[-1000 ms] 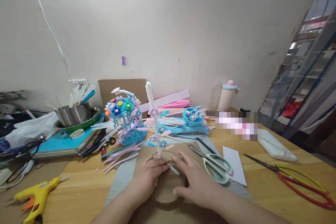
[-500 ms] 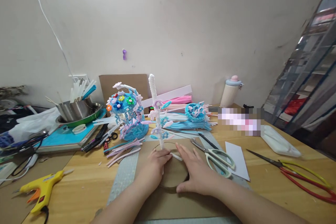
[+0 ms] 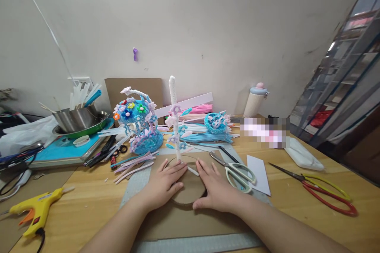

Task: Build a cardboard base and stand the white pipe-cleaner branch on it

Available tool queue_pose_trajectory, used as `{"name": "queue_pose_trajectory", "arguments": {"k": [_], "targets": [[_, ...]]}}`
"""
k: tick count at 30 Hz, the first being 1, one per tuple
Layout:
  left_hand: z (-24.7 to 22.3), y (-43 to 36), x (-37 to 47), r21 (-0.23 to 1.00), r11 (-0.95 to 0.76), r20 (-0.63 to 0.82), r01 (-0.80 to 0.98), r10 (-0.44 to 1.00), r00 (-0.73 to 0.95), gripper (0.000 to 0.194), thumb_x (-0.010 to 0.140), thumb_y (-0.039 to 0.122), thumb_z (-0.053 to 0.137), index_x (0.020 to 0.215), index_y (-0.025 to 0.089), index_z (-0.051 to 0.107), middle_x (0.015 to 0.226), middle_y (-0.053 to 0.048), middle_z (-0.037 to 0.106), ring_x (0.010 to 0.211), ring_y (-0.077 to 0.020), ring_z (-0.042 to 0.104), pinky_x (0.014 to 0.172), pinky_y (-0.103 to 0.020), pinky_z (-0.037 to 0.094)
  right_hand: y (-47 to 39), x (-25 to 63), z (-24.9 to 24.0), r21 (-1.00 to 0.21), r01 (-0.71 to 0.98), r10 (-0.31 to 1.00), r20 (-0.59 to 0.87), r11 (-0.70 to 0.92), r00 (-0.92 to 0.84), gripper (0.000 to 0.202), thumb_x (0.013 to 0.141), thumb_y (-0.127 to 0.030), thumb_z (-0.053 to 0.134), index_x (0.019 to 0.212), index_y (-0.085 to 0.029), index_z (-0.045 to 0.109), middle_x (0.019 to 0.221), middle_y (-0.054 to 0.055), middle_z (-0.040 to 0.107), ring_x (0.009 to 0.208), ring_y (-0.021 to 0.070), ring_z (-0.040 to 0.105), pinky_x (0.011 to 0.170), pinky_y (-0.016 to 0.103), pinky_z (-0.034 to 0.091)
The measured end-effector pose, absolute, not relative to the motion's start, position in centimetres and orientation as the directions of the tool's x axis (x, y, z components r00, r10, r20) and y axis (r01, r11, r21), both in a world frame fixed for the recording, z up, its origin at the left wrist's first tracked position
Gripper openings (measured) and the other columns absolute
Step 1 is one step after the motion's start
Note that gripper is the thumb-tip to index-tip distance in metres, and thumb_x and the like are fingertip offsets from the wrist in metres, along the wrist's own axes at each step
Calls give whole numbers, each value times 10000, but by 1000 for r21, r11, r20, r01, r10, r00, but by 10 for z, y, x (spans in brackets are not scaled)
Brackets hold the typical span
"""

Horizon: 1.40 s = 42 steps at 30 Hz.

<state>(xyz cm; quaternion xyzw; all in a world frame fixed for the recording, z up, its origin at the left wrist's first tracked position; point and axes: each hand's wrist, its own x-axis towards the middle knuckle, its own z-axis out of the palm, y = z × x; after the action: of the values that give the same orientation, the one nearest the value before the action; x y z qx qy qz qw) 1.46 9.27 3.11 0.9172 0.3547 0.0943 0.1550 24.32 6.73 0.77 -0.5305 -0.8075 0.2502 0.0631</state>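
Note:
My left hand point(image 3: 166, 182) lies flat with its fingers stretched over the left side of a round cardboard disc point(image 3: 188, 195), the fingertips beside the foot of a white fuzzy stem point(image 3: 173, 91). This stem stands upright and bears lilac, pink and blue pipe-cleaner flowers and leaves. My right hand point(image 3: 216, 185) is spread along the disc's right edge, thumb and fingers apart. Between the hands, a short white piece point(image 3: 192, 171) rests on the disc from the stem's foot. Under the disc is a brown cardboard sheet point(image 3: 190, 229). The stem's very bottom is partly hidden by my left fingers.
Green-handled scissors point(image 3: 240, 174) and red-and-yellow scissors point(image 3: 323, 191) lie to the right. A yellow glue gun point(image 3: 38, 209) is at left. Behind stand a blue flowered pipe-cleaner lamp shape point(image 3: 147, 142), pipe-cleaner bundles point(image 3: 204, 137), a bottle point(image 3: 255, 101) and a metal bowl point(image 3: 78, 118).
My left hand has let go of the stem's foot and opened flat onto the disc. The stem stays upright. My right hand keeps its place at the disc's edge; the view has shifted slightly.

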Motion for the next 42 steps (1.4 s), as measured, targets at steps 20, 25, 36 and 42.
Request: {"name": "queue_pose_trajectory", "arguments": {"k": [20,25,36,42], "targets": [[16,98,21,271,-669,45,692,727,685,490,958,367,308,1439,323,224,1507,22,284,1398,-212,199,1127,-507,168,73,248,13,-504,812,876,-198,293,-439,1325,511,-752,624,1461,-115,-46,1541,134,-21,1401,293,-82,1127,461,-40],[14,97,20,264,-670,63,694,730,681,492,953,376,325,1434,324,239,1500,22,303,1392,-209,221,1129,-494,184,74,249,12,-528,798,873,-194,292,-448,1329,496,-719,669,1468,-135,-24,1540,137,-13,1399,317,-66,1122,492,-44],[14,99,19,254,-681,93,687,724,684,486,945,379,347,1422,306,289,1490,-13,326,1374,-241,269,1118,-512,216,113,240,137,-789,70,786,592,610,-180,377,863,-372,547,1217,-250,513,1223,80,576,1102,215,567,923,393,479],[13,98,19,257,-680,100,687,726,680,483,944,372,351,1420,309,291,1488,1,331,1375,-238,267,1115,-516,225,170,222,233,-793,246,826,502,558,-256,325,783,-232,644,1096,-167,588,1066,99,644,946,205,625,879,406,502]]}}
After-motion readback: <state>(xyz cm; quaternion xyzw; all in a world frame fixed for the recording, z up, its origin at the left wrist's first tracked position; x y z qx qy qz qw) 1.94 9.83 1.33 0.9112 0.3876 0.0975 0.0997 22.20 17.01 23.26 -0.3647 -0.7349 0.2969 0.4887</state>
